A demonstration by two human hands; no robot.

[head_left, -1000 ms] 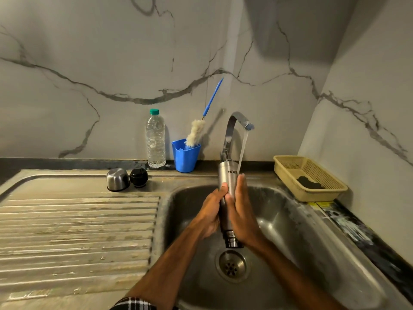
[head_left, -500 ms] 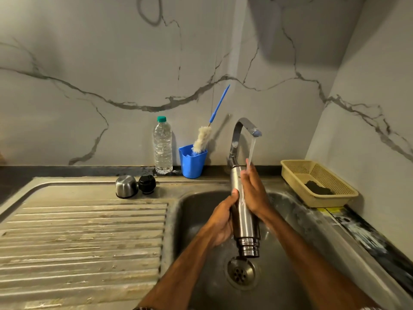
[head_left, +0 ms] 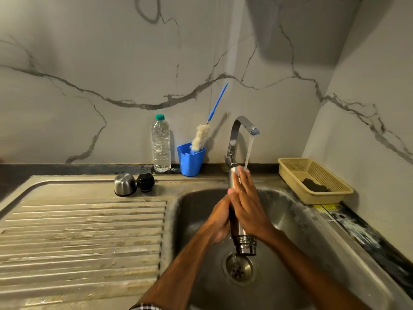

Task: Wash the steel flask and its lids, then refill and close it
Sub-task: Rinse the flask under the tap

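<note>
The slim brushed-steel flask point(head_left: 233, 186) hangs upside down over the steel sink basin point(head_left: 290, 220), its threaded open mouth just above the round drain point(head_left: 239, 267). It is pressed between both palms: the left hand point(head_left: 220, 220) curls around its left side, while the right hand point(head_left: 248, 206) lies flat along its right side, fingers extended up into the water stream from the curved chrome tap point(head_left: 238, 135). On the ribbed drainboard point(head_left: 82, 231) sit a steel cup lid point(head_left: 124, 184) and, just beside it, a black stopper lid point(head_left: 145, 182).
</note>
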